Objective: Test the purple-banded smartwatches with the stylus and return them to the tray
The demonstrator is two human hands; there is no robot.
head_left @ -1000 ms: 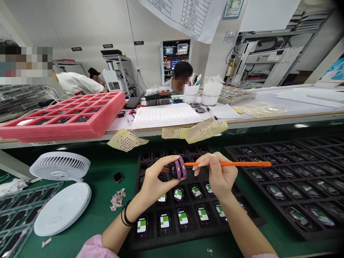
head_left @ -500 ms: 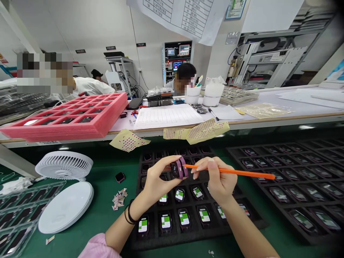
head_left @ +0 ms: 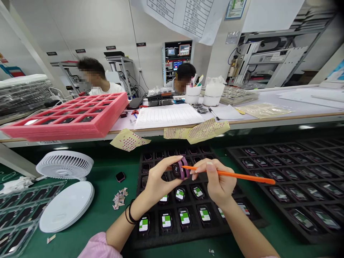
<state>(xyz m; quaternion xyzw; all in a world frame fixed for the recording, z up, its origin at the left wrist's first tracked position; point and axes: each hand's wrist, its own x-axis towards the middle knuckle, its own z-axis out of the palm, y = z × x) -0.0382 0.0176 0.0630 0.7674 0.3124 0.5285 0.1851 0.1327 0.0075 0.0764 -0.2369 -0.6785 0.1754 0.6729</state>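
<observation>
My left hand (head_left: 156, 181) is closed around a smartwatch body (head_left: 177, 170) with a dark face and purple casing, pinched at its edges between thumb and fingers. A gap shows between the casing's two purple parts. My right hand (head_left: 221, 184) grips a slim orange stick (head_left: 249, 176) like a pen. Its pointed left end meets the casing near that gap; whether it enters cannot be seen. Below both hands lies a black foam tray (head_left: 161, 243) with several watch bodies in its pockets, the front ones showing green and white faces.
Another black foam tray (head_left: 288, 215) of watches lies to the right. At left are a white fan (head_left: 66, 208), a clear plastic tray (head_left: 16, 215), a loose watch (head_left: 120, 176) and small strips (head_left: 120, 198). A pink foam tray (head_left: 94, 132) stands on the shelf; two people sit beyond.
Both hands keep their hold on the watch and the stick, with only a very slight shift. A person at the back left has moved right and away.
</observation>
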